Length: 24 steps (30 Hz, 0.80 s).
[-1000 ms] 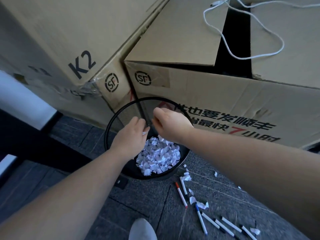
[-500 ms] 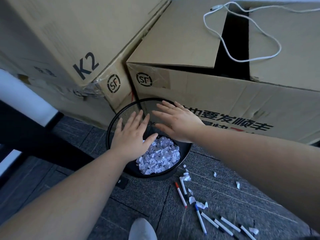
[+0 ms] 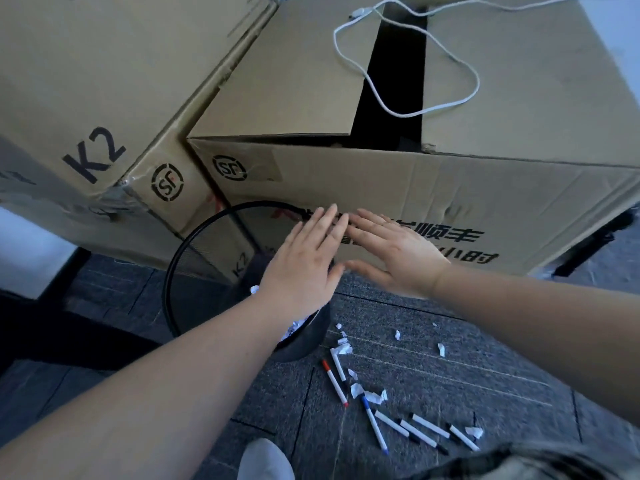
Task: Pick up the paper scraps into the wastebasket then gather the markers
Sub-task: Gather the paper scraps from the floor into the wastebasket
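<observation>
Seven markers (image 3: 375, 412) lie on the floor (image 3: 485, 375): one red-capped, one blue-capped, five with black ends. About ten loose paper scraps (image 3: 441, 348) are scattered around them; the small ones are hard to count exactly. One wastebasket (image 3: 194, 271), two cardboard boxes (image 3: 381, 188), one white cable (image 3: 408, 112), two hands (image 3: 304, 268).

Hemmed in behind by cardboard boxes (image 3: 381, 188), beside the wastebasket (image 3: 173, 271); open floor (image 3: 467, 368) ahead, strewn with markers (image 3: 391, 420) and paper scraps (image 3: 341, 349).
</observation>
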Each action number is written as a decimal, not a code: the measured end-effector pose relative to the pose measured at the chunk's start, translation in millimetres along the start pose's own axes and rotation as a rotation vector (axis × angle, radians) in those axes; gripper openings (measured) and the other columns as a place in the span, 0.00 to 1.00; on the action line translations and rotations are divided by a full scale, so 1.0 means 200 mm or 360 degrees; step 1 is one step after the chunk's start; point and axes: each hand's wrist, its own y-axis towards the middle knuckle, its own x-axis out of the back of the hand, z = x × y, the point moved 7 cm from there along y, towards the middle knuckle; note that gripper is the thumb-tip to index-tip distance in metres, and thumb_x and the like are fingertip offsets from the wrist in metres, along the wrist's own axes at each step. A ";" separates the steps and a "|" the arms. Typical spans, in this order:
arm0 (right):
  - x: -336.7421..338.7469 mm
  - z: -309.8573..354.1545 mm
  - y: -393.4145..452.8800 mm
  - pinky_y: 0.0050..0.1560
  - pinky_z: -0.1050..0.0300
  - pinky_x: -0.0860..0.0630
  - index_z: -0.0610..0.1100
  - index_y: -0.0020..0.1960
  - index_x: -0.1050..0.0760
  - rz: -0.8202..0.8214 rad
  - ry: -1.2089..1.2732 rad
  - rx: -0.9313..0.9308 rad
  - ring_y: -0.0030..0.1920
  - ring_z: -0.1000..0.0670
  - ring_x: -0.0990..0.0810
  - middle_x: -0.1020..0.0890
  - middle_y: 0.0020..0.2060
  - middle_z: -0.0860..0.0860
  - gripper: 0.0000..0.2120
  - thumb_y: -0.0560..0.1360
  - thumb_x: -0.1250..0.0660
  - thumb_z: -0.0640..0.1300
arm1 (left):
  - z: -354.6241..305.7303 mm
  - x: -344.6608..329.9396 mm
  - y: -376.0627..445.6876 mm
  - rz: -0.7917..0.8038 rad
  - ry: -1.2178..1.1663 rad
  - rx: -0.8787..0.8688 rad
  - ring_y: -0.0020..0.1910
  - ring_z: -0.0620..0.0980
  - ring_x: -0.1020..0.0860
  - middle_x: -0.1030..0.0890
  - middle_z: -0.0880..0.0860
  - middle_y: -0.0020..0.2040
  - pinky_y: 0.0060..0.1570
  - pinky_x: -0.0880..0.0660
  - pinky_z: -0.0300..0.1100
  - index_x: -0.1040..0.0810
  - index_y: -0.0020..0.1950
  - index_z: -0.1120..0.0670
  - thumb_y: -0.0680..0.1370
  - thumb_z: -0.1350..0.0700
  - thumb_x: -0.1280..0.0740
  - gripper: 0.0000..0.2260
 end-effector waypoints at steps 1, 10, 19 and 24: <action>-0.03 -0.05 -0.06 0.75 0.51 0.49 0.49 0.75 0.49 0.0003 0.0012 -0.0031 0.75 0.52 0.51 0.44 0.75 0.51 0.34 0.75 0.57 0.67 | -0.07 -0.02 0.02 -0.0004 -0.0021 -0.0053 0.76 0.48 0.57 0.55 0.51 0.77 0.74 0.56 0.45 0.56 0.76 0.52 0.80 0.47 0.46 0.29; -0.47 -0.45 -0.60 0.72 0.44 0.48 0.51 0.75 0.49 0.0280 0.0005 -0.0287 0.74 0.46 0.45 0.41 0.74 0.47 0.35 0.75 0.56 0.69 | -0.37 -0.40 0.16 0.0119 0.0274 -0.0320 0.76 0.49 0.57 0.57 0.51 0.77 0.75 0.53 0.52 0.60 0.75 0.52 0.80 0.42 0.53 0.28; -0.91 -0.59 -0.97 0.71 0.43 0.51 0.54 0.76 0.53 0.0599 -0.0021 -0.0352 0.74 0.47 0.47 0.42 0.74 0.48 0.33 0.76 0.55 0.68 | -0.43 -0.90 0.04 0.0418 0.0146 -0.0357 0.75 0.49 0.58 0.62 0.50 0.75 0.72 0.60 0.52 0.61 0.75 0.49 0.79 0.39 0.56 0.29; -1.10 -0.60 -1.13 0.72 0.45 0.54 0.54 0.76 0.58 0.0787 -0.0113 -0.0171 0.74 0.44 0.48 0.46 0.75 0.48 0.38 0.74 0.53 0.71 | -0.43 -1.18 -0.09 0.0595 0.0045 -0.0312 0.75 0.51 0.58 0.62 0.49 0.76 0.73 0.60 0.53 0.63 0.75 0.46 0.76 0.35 0.59 0.31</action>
